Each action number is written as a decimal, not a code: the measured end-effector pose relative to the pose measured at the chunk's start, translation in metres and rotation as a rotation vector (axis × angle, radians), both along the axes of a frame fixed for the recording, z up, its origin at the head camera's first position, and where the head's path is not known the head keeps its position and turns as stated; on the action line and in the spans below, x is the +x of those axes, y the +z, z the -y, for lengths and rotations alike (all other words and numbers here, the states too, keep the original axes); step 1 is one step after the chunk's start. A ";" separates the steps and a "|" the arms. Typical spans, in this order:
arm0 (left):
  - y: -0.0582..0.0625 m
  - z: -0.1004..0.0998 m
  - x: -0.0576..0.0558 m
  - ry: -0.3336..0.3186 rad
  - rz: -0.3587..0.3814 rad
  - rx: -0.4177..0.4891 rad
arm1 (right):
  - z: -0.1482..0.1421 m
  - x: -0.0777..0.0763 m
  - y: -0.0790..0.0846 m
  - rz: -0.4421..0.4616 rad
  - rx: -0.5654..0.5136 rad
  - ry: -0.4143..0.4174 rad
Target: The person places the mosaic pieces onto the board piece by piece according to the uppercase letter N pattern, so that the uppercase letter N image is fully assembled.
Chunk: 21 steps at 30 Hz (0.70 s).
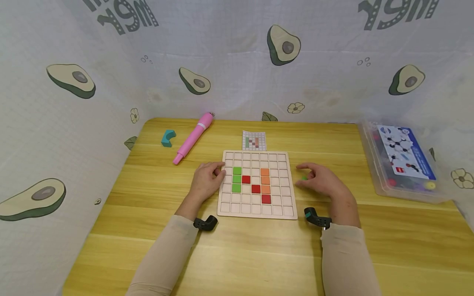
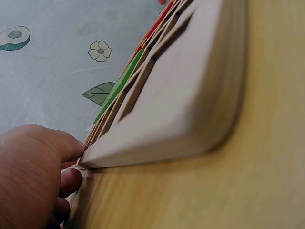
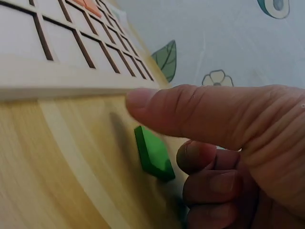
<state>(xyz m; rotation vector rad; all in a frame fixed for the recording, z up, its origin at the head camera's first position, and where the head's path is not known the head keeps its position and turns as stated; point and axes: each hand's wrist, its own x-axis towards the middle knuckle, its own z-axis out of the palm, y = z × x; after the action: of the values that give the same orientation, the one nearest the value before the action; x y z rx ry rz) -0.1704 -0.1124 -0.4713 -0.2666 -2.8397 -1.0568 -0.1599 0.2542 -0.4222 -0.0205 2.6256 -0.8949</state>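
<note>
My left hand [image 1: 208, 181] rests at the left edge of a wooden grid board [image 1: 226, 209], thumb and forefinger touching its rim. Close up in the left wrist view, the thumb lies against the board's edge. On the board are green tiles [image 1: 237, 179], orange tiles [image 1: 265, 181] and several red tiles [image 1: 246, 179]. Right of the board, my right hand [image 1: 326, 181] has its thumb and forefinger spread apart around a loose green tile [image 3: 155, 155]. That tile sits low over the tabletop, below the thumb, with a visible gap between them.
Behind the board lies a small printed pattern card [image 1: 254, 141]. A pink pen-shaped object [image 1: 193, 139] and a teal curved block [image 1: 168, 138] are at the back left. A clear plastic box [image 1: 403, 160] with a labelled lid stands at the right.
</note>
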 end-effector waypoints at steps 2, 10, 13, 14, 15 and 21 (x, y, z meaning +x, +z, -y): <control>0.001 0.000 0.000 0.001 0.001 0.001 | -0.003 0.001 0.000 0.018 0.002 -0.003; 0.000 0.000 0.000 -0.006 -0.001 -0.001 | -0.013 0.004 0.002 0.062 0.006 -0.044; 0.001 0.000 0.000 -0.007 -0.003 0.001 | -0.012 0.004 0.002 0.063 0.004 -0.054; 0.001 0.000 0.000 -0.007 -0.003 0.001 | -0.011 0.004 0.002 0.060 0.005 -0.050; 0.001 0.000 0.000 -0.006 -0.003 0.000 | -0.010 0.004 0.001 0.052 0.007 -0.041; 0.000 0.000 0.000 0.000 -0.003 -0.011 | -0.008 0.003 0.001 0.030 0.005 -0.003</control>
<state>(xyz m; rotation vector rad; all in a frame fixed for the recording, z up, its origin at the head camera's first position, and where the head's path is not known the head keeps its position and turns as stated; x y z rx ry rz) -0.1703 -0.1123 -0.4716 -0.2694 -2.8442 -1.0401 -0.1567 0.2625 -0.4214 -0.0012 2.6013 -0.8828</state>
